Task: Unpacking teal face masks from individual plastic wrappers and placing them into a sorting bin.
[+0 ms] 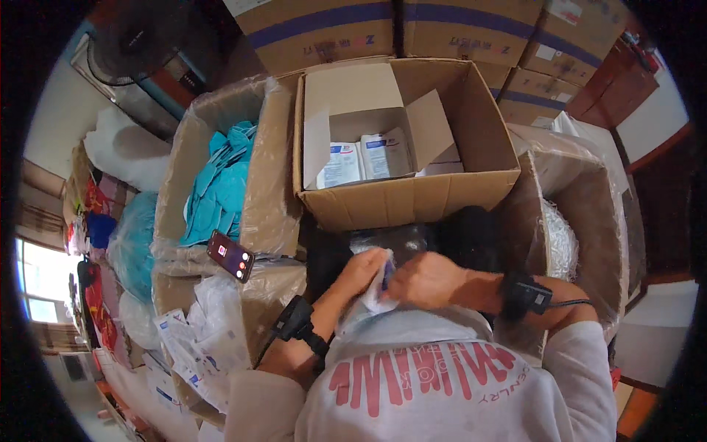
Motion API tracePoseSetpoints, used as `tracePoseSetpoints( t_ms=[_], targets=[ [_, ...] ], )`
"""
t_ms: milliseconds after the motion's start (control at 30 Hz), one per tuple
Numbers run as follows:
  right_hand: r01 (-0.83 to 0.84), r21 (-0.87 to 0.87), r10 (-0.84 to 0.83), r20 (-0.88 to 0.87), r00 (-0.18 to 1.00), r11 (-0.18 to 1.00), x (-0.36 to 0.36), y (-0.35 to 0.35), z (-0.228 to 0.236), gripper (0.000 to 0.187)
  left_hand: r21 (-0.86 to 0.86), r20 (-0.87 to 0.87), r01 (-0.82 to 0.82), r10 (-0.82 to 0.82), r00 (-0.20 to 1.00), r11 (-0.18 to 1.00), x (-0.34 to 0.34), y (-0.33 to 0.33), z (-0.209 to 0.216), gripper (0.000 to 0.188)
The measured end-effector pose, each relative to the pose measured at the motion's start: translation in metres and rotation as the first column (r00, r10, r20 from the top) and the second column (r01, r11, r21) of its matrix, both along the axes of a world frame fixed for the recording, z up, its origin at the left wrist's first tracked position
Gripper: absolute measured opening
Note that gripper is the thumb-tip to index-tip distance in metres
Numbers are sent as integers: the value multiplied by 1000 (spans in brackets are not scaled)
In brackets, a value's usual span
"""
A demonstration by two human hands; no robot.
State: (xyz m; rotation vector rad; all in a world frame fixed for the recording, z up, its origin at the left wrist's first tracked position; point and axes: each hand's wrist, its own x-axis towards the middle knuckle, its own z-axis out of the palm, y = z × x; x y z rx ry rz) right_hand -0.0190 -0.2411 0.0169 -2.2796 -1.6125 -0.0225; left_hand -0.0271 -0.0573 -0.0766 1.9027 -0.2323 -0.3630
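Close in front of my body, both hands grip a small white pouch [374, 293] with blue print. My left hand [363, 271] is closed on its upper left side. My right hand [428, 280] is closed at its right edge, and its fingertips are partly hidden. Just beyond them is a large cardboard box [412, 202] with a smaller white carton [353, 88] inside, flaps raised. Flat white packets with blue print [386, 155] stand in the carton. Each wrist wears a black strapped device.
At left, a plastic-lined box holds teal pads [221, 195]; a phone [230, 255] rests on its near edge. Below it, another box holds printed white pouches [195, 353]. To the right, a lined box contains shiny silvery material [561, 239]. Large cartons [317, 33] are stacked behind.
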Motion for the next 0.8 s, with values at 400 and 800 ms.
tracePoseSetpoints(
  t_ms=[400,800],
  targets=[
    [216,-22,-207,-399,893,976,-26,-22,27,28,27,344,-514,474,810,858,59,57,42,27],
    [538,314,-332,-520,787,782,33,2,38,17,-65,571,-428,385,725,902,47,19,92,24]
  ],
)
